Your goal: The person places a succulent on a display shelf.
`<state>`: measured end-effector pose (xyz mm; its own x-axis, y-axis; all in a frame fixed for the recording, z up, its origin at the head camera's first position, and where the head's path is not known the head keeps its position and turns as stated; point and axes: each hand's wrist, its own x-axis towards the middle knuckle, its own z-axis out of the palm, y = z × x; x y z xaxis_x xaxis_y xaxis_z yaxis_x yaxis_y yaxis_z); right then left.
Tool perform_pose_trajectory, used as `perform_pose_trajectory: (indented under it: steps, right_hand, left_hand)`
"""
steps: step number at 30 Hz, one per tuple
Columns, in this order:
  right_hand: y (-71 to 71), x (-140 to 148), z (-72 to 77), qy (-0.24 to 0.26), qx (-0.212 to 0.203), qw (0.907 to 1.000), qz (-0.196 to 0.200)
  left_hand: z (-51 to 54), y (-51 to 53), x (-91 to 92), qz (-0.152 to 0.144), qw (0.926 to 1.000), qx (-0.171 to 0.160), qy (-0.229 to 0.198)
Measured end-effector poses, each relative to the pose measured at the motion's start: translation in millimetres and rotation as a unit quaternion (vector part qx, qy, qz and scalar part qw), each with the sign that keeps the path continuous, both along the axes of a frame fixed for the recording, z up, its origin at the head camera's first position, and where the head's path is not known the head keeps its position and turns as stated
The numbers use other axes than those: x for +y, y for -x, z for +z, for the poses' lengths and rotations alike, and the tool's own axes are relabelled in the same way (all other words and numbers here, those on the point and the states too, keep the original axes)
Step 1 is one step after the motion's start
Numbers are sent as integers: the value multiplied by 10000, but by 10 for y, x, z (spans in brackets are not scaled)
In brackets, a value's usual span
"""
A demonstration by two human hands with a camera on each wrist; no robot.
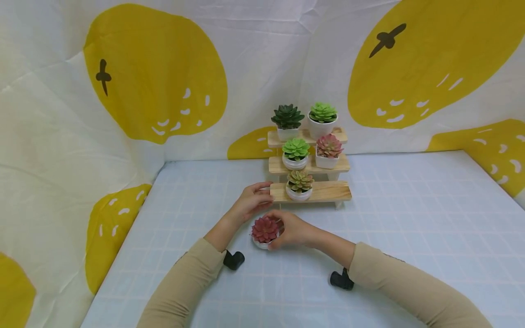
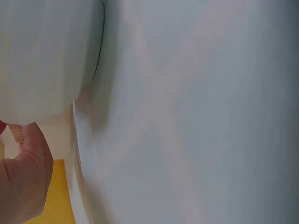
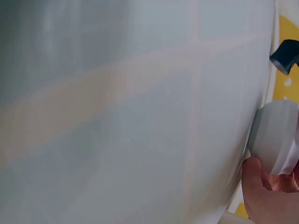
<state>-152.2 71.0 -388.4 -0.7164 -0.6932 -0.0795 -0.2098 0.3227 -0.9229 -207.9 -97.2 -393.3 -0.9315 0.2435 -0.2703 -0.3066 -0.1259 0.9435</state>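
Note:
A red artificial succulent (image 1: 265, 229) in a round white pot (image 3: 273, 137) is gripped by my right hand (image 1: 292, 230), thumb and fingers around the pot's right side. It is low over or on the table in front of the stand; I cannot tell if it touches the cloth. My left hand (image 1: 255, 200) holds the left end of the lowest shelf of a three-step wooden stand (image 1: 328, 191). On that shelf sits a yellowish-green succulent (image 1: 300, 181) in a round white pot. In the left wrist view, a large white pot (image 2: 42, 56) partly hides the left hand's fingertips.
The middle shelf bears a light green succulent (image 1: 296, 149) and a pink one (image 1: 329, 146). On top stand a dark green succulent (image 1: 288, 117) and a bright green one (image 1: 322, 113). Pale blue checked cloth (image 1: 410, 228) covers the table; a lemon-print curtain (image 1: 262, 68) hangs behind.

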Motion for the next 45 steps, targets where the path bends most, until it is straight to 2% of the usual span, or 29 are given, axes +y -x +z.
perform_pose_trajectory:
  steps: [24, 33, 45]
  right_hand:
    - [-20, 84, -2, -89, -315, 9993, -187]
    - [-41, 218, -2, -151, -340, 9990, -253]
    - [-60, 551, 34, -229, -416, 9969, -625]
  left_hand:
    - [-12, 15, 3, 31, 10000, -54, 68]
    - [-19, 6, 10, 81, 9999, -60, 115]
    - [-8, 15, 12, 36, 9999, -69, 130]
